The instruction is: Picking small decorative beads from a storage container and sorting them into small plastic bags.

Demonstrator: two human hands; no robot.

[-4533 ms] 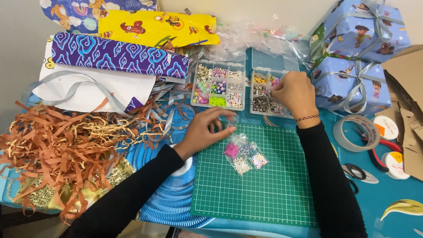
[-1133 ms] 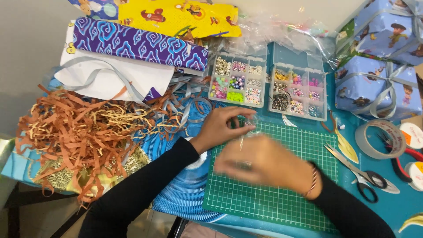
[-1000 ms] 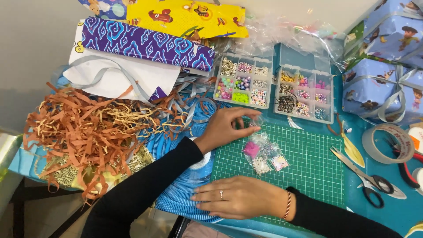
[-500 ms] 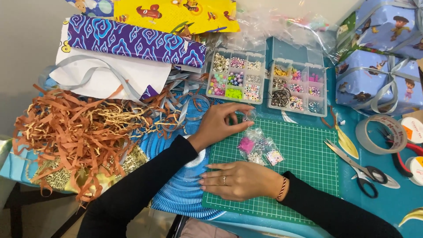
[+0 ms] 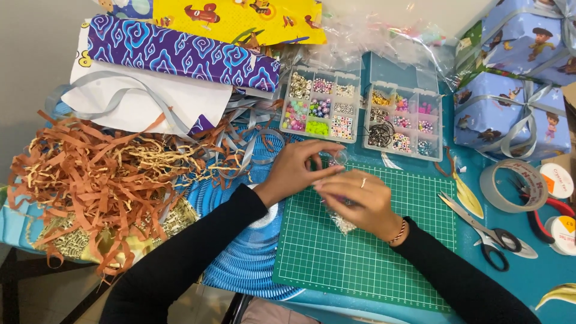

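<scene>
Both hands are working at the upper left corner of the green cutting mat (image 5: 366,258), which is lying flat on the bench (image 5: 540,282). The left hand (image 5: 297,168) is resting at the mat's top edge with its fingers curled narrow, pinching a small clear item at the fingertips; what the item is cannot be told. The right hand (image 5: 360,201) is lying palm down just beside it, fingers bent loosely, covering most of a cluster of small clear bead bags (image 5: 345,223); only one bag's corner is showing below the palm. Whether the right hand is gripping the bags or only pressing on them cannot be told. The fingertips of the two hands are nearly touching.

Just above the hands, two open compartmented bead boxes are sitting side by side: the left bead box (image 5: 321,108) and the right bead box (image 5: 402,126), both holding sorted coloured beads. To the right of the mat, scissors (image 5: 486,231) are lying near a roll of tape (image 5: 510,186). A pile of brown paper shreds (image 5: 102,186) is occupying the left side of the bench.
</scene>
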